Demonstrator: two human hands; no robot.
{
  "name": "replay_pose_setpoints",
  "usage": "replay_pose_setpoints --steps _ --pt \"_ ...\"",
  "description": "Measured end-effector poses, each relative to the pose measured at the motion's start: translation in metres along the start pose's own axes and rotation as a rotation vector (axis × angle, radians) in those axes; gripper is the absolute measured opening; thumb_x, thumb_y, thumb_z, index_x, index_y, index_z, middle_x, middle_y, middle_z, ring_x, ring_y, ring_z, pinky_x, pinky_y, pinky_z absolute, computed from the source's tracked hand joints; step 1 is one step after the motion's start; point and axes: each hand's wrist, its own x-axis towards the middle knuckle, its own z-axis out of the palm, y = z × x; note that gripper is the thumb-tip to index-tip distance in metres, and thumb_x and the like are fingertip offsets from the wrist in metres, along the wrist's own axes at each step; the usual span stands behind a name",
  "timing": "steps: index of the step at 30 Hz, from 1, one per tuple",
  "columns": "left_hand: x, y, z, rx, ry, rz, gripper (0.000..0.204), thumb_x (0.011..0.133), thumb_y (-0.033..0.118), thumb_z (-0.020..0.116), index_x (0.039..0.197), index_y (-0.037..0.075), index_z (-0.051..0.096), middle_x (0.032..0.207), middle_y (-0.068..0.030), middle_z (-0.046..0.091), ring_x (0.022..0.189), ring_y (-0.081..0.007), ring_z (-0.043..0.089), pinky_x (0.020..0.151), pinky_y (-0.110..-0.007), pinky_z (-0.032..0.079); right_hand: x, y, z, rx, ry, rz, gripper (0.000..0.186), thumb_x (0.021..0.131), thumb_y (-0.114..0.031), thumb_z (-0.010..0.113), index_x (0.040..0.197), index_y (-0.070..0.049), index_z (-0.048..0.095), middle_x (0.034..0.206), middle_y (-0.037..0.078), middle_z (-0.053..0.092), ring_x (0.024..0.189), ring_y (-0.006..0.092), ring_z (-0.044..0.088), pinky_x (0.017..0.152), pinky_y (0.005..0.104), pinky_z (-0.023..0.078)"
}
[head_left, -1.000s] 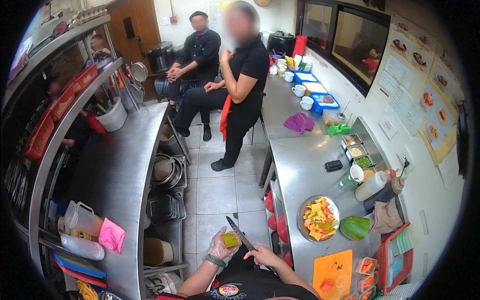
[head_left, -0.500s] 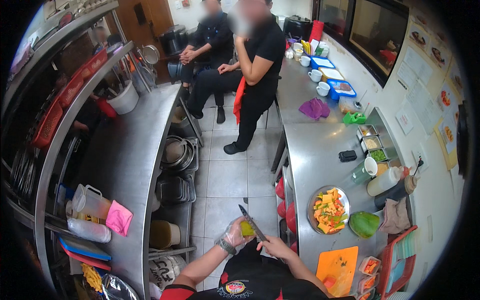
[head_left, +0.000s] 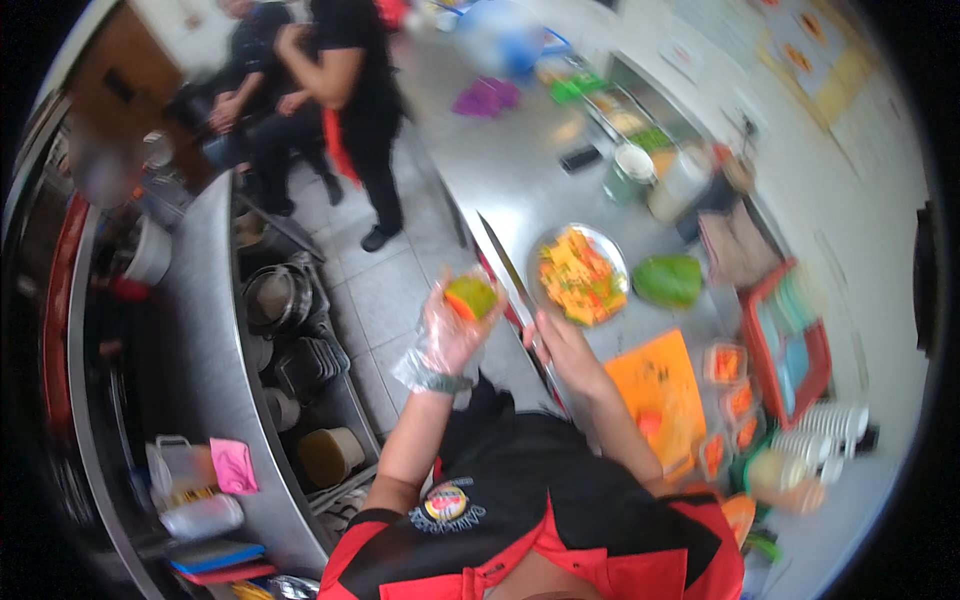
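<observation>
Within the left fingers point(head_left: 438, 300), green-and-orange chunk point(head_left: 472, 298), knife point(head_left: 508, 267) near

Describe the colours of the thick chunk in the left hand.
The chunk is green and orange; head view.

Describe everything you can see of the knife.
The knife has a long, narrow, dark blade, apparently metal, tapering to a point. It slants up and left in the view, tip away from the wearer. The right hand grips it, hiding most of the handle. The blade passes just right of the green and orange produce piece in the gloved left hand; whether they touch is unclear.
</observation>
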Motion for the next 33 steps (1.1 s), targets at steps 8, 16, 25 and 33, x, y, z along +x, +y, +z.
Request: replay_pose_setpoints --steps 8,16,25,33 --pt "0.001 -0.093 0.024 0.349 -0.172 -0.154 0.042 0.097 0.038 0.047 0.122 0.005 0.052 0.116 -0.0118 0.060 0.113 -0.0291 0.055 0.096 -0.048 0.045 -0.077 -0.005 -0.015 -0.111 0.362 -0.045 0.064 0.094 -0.019 0.063 0.150 -0.013 0.031 0.075 -0.002 0.053 0.063 0.0066 0.046 0.062 0.0221 0.042" --pt "-0.006 -0.129 0.030 0.551 -0.303 -0.331 0.054 0.093 0.044 0.054 0.128 0.003 0.047 0.117 -0.0135 0.059 0.104 -0.0267 0.059 0.090 -0.040 0.050 -0.101 0.025 -0.012 -0.290 0.522 -0.124 0.076 0.089 -0.040 0.065 0.150 -0.014 0.028 0.079 0.018 0.065 0.067 0.0336 0.064 0.064 0.0395 0.049" --pt "0.008 -0.119 0.038 0.568 -0.208 -0.248 0.045 0.095 0.037 0.049 0.124 0.002 0.049 0.117 -0.0156 0.058 0.104 -0.0304 0.060 0.092 -0.044 0.051 -0.082 0.014 -0.008 -0.358 0.589 -0.174 0.071 0.090 -0.041 0.062 0.149 -0.015 0.032 0.102 0.024 0.064 0.088 0.0390 0.065 0.076 0.0419 0.052" --pt "0.036 -0.105 0.023 0.460 -0.195 -0.252 0.044 0.095 0.036 0.052 0.129 0.009 0.047 0.121 -0.0108 0.057 0.109 -0.0268 0.058 0.093 -0.043 0.049 -0.055 0.007 -0.003 -0.494 0.543 0.033 0.065 0.092 -0.046 0.057 0.149 -0.024 0.033 0.112 0.020 0.063 0.091 0.0369 0.065 0.078 0.0412 0.052"
